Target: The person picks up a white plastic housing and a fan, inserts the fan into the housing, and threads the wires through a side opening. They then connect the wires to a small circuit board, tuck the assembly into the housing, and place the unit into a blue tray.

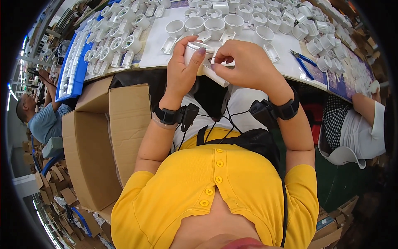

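My left hand is wrapped round a white cylindrical plastic housing, held tilted above the near edge of the table. A white oblong box-like part hangs below the housing, close to my right fingers. With thumb and forefinger, my right hand pinches what looks like a thin dark wire beside the housing; its far end is hidden. Just beyond my hands stand several white round cups in a row, with small white oblong parts next to them.
Blue-handled pliers lie on the table to the right. A blue tray of white parts stands at the left edge. An open cardboard box is by my left side. Other people sit left and right.
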`<control>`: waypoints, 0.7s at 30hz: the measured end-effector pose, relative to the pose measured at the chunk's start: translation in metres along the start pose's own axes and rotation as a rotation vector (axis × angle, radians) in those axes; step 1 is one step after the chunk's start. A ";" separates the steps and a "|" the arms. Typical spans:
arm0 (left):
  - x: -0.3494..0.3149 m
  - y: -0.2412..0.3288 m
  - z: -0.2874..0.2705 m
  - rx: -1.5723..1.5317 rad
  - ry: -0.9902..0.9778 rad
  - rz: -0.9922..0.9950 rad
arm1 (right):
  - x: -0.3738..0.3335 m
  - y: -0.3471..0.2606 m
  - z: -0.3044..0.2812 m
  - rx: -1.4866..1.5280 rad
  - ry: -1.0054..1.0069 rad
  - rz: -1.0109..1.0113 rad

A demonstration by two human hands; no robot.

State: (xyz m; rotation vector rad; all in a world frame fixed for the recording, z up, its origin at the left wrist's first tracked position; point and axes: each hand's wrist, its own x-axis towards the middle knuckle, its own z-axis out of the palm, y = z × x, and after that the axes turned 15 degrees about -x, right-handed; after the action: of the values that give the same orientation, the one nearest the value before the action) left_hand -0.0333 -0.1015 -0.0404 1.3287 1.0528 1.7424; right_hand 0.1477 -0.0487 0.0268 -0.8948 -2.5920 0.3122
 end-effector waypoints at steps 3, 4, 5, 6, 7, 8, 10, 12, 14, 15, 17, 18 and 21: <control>-0.001 -0.001 -0.001 -0.053 0.012 -0.017 | 0.001 0.000 0.005 -0.100 0.014 -0.030; -0.001 -0.002 -0.002 -0.053 0.012 -0.016 | 0.002 0.002 0.007 -0.100 0.015 -0.031; -0.002 -0.003 -0.002 -0.116 0.006 -0.057 | 0.002 0.004 0.010 -0.018 0.045 -0.054; -0.002 -0.004 -0.003 -0.179 0.000 -0.098 | 0.003 0.007 0.013 0.064 0.075 -0.078; -0.002 -0.004 -0.003 -0.241 -0.006 -0.139 | 0.002 0.009 0.015 0.147 0.105 -0.102; -0.002 -0.005 -0.003 -0.242 -0.006 -0.139 | 0.002 0.010 0.016 0.146 0.105 -0.102; -0.003 -0.004 -0.003 -0.286 -0.024 -0.200 | 0.001 0.012 0.016 0.302 0.051 -0.071; -0.003 -0.004 -0.003 -0.309 -0.033 -0.230 | 0.001 0.012 0.018 0.379 0.023 -0.055; -0.006 -0.007 -0.004 -0.378 -0.083 -0.171 | -0.001 0.009 0.019 0.354 0.076 -0.028; -0.006 -0.007 -0.004 -0.413 -0.107 -0.142 | -0.003 0.008 0.019 0.341 0.102 -0.015; -0.008 -0.009 -0.002 -0.311 -0.115 0.002 | -0.006 0.004 0.014 0.376 0.062 0.010; -0.008 -0.009 0.000 -0.206 -0.124 0.144 | -0.007 0.003 0.010 0.411 0.025 0.037; -0.008 -0.012 -0.003 -0.045 -0.176 0.290 | -0.011 0.002 0.009 0.452 0.011 0.048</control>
State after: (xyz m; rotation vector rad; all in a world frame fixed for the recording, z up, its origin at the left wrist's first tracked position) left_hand -0.0338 -0.1038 -0.0552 1.6367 0.7476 1.8021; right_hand 0.1530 -0.0545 0.0152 -0.7870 -2.3444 0.8607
